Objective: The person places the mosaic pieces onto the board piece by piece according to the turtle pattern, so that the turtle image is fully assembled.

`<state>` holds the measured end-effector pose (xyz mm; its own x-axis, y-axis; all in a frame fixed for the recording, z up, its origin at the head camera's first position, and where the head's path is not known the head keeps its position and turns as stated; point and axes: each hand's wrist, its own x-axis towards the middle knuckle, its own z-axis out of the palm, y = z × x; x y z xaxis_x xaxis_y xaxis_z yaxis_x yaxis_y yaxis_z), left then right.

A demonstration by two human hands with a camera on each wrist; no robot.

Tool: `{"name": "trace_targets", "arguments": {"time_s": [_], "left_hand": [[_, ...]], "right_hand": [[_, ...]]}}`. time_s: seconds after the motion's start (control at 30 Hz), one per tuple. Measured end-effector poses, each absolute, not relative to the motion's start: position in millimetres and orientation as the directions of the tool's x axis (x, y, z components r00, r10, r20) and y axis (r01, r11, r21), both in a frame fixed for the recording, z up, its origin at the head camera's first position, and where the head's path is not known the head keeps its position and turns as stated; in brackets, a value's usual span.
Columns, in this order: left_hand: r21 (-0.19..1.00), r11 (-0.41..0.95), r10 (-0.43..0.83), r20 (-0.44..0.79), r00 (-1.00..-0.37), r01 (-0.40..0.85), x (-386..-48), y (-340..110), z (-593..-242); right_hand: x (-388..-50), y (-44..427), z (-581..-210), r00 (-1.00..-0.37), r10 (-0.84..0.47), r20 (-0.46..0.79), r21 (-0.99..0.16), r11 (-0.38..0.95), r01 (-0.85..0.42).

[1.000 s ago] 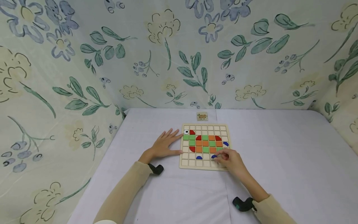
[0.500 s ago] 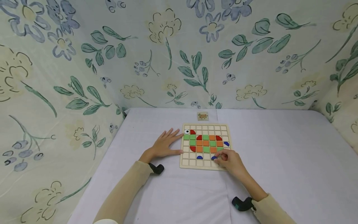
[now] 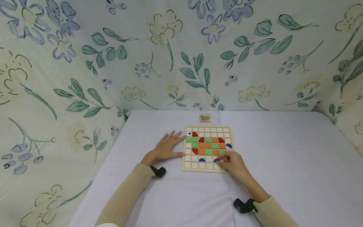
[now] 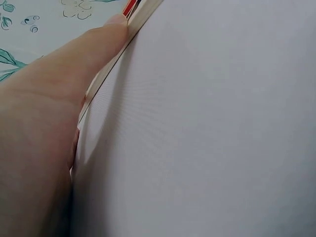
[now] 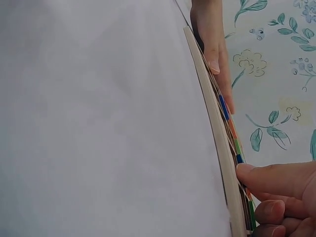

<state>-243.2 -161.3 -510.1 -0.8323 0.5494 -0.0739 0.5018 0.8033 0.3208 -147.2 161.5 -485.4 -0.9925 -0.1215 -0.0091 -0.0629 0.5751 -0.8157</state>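
A wooden grid board [image 3: 188, 165] lies on the table, bearing green, orange and red tiles and a white eye tile [image 3: 189, 134]. My left hand [image 3: 165, 146] lies spread at its left edge, with thumb and fingertips touching the rim. On the near right part, my right hand [image 3: 234, 163] pinches a blue half-round tile [image 3: 216, 160] low over a grid square; its right end is hidden by the fingers. In the right wrist view the thumb touches this tile's edge. Other blue half-round tiles sit at the lower left [image 3: 202, 160] and, tilted, at the right [image 3: 228, 146].
Behind the board lies a small picture card [image 3: 205, 118]. White cloth [image 3: 283, 151] covers the table, and a flowered curtain [image 3: 170, 63] hangs along its back and sides. Black camera mounts are worn on both wrists.
My right hand has brought the blue half-round tile slightly down and toward me within its square. My left hand has stayed in place at the board's edge.
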Motion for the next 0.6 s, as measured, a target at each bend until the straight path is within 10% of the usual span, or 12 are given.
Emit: {"name": "trace_targets", "arguments": {"time_s": [0.6], "left_hand": [[0.335, 0.794, 0.555, -0.060, -0.830, 0.507, -242, -162, -510]], "right_hand": [[-155, 179, -478, -0.995, -0.100, -0.018, -0.862, 0.505, -0.036]]}}
